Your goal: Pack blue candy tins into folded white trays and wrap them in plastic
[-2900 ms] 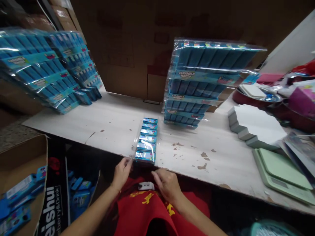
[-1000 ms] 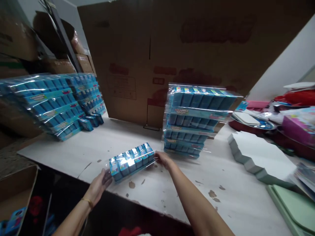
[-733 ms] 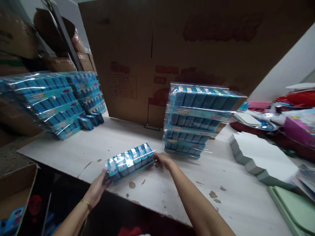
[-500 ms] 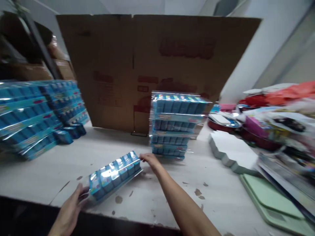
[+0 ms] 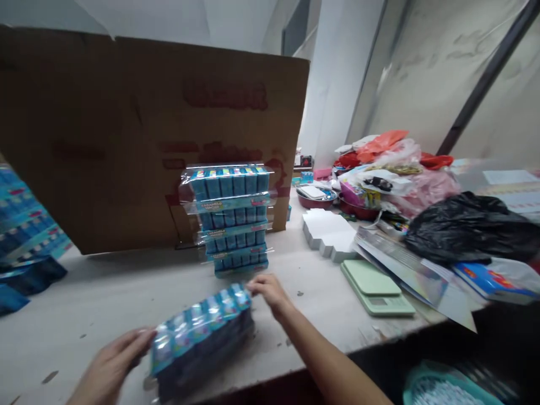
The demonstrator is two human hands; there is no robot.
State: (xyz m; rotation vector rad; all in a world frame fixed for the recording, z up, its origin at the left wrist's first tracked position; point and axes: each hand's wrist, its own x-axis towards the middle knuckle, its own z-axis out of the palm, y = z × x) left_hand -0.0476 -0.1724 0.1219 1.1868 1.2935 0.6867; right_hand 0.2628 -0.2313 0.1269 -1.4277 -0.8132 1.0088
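Note:
A row of small blue boxes in clear plastic wrap, one pack (image 5: 202,329), is held at the table's near edge, slightly blurred. My left hand (image 5: 122,351) grips its left end, thumb and fingers closed on the wrap. At the far right end, my right hand (image 5: 268,289) pinches the wrap between thumb and fingertips. Just behind the pack stands a stack of similar wrapped packs (image 5: 236,219), several layers high, with loose film sticking out at the sides.
A large cardboard sheet (image 5: 139,124) stands behind the stack. More blue packs (image 5: 25,219) sit at left. To the right are white card stacks (image 5: 329,230), a green scale (image 5: 375,287), a black plastic bag (image 5: 468,225) and heaped bags (image 5: 383,163). A teal basket (image 5: 447,388) is below.
The view has turned right, so the stack and cardboard appear further left. The pack has tipped, showing more of its shaded long side. My hands stay at its two ends.

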